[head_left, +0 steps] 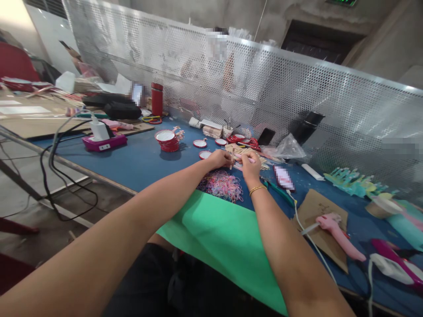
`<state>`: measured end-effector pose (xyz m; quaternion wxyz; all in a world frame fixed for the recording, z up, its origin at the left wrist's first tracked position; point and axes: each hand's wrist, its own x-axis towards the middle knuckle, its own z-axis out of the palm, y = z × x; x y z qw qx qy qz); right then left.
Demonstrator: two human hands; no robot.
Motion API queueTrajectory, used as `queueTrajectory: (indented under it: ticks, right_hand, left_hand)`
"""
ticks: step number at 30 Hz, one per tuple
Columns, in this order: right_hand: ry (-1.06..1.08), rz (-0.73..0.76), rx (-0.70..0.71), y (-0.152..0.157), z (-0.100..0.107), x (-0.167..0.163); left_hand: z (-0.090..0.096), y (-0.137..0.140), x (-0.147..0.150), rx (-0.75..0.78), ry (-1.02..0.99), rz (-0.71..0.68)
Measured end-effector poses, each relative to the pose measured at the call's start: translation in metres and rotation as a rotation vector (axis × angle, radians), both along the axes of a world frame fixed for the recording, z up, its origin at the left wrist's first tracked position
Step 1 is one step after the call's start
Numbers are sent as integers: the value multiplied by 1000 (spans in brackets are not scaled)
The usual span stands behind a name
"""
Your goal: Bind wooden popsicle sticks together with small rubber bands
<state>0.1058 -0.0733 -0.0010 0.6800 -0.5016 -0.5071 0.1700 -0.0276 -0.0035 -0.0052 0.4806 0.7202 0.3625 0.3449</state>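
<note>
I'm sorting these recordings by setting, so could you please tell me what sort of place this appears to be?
Probably a small craft workshop: what looks like a glue gun lies on cardboard, a stack of red-rimmed discs stands on the table, and tangled coloured strands lie heaped there.

Cannot identify the thin strip (232, 155) at the left hand (220, 159), too blurred. Cannot see the whole red-rimmed disc (204, 155) partly behind that hand, nor read the pixelated phone (284, 177) beyond the right hand (250, 164).

Pink stick (247, 159), multicoloured strands (223, 186), green sheet (228, 237), blue tabletop (132, 160), silver dot-patterned screen (132, 48)
</note>
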Motion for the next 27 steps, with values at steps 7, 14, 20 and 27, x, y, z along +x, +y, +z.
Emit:
queueTrajectory:
  ticks: [7,14,20,27]
  right_hand:
    - [-36,-9,10,0,-2,0]
    - [1,-19,5,-2,1,-1]
    - [-14,-1,-3,-1,0,-1]
    - [-33,-7,7,-1,0,-2]
  left_hand:
    - [-1,1,1,-6,-7,0]
    - [-1,1,0,-7,-8,11]
    - [-3,4,1,12,9,8]
    - [-1,0,0,2,-22,-11]
